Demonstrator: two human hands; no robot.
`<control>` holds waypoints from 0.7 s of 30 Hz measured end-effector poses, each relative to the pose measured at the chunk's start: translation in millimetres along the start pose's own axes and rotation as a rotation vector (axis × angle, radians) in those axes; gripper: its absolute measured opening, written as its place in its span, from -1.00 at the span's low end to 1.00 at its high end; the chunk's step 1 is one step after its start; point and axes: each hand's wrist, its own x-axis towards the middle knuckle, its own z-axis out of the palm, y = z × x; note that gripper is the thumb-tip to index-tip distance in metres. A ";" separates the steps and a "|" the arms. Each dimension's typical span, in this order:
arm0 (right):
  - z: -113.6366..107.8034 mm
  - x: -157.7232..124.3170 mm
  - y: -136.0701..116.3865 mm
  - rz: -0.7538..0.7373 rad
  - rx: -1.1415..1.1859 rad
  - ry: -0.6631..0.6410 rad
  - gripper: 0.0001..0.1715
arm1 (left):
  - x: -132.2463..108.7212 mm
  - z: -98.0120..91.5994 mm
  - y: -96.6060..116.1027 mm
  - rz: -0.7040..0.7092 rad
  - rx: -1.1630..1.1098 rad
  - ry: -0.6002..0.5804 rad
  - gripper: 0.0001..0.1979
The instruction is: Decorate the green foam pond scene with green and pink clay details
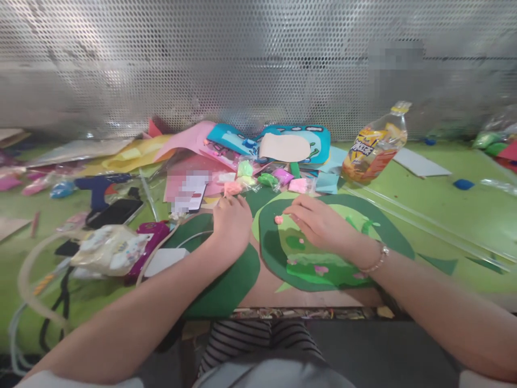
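My left hand (pixel 232 222) is closed, its bent fingers at the near edge of a small packet of peach clay (pixel 232 187); the fingertips are partly hidden. A small ball of coral-pink clay (pixel 278 220) sits right by the fingertips of my right hand (pixel 321 223). That hand hovers over a rounded green board (pixel 270 258), fingers stretched out and somewhat apart. The board carries light-green layers, pink blotches (pixel 321 269) and a raised green piece (pixel 368 225). Another dark green sheet (pixel 226 291) lies under my left forearm.
Behind my hands lie packets of purple clay (pixel 283 176) and pink clay (pixel 299 185), and a blue decorated board (pixel 323 141). A drink bottle (pixel 375 145) leans at the right. At left are a glue gun (pixel 99 188), a phone (pixel 115 213) and cables (pixel 30 280).
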 end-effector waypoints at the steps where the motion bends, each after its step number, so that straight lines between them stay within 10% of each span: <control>1: -0.2 -0.7 -0.3 0.000 0.003 0.002 -0.71 | 2.5 0.0 -2.4 0.007 -0.016 0.007 -0.48; 8: -1.5 -2.8 2.6 -0.030 -0.012 0.080 -0.72 | 7.1 -17.4 -11.0 0.101 -0.191 0.128 -0.65; 11: -2.5 -2.4 2.1 -0.058 0.039 0.169 -0.76 | -0.3 -30.4 -3.2 0.164 -0.832 0.147 -0.57; 15: -6.6 -2.9 -1.1 -0.109 0.145 0.324 -0.86 | -12.0 -34.7 12.5 -0.001 -1.739 -0.110 -0.61; 21: -11.5 -1.5 -6.6 -0.126 0.223 0.444 -0.91 | -15.5 -22.7 21.5 -0.138 -2.112 -0.099 -0.84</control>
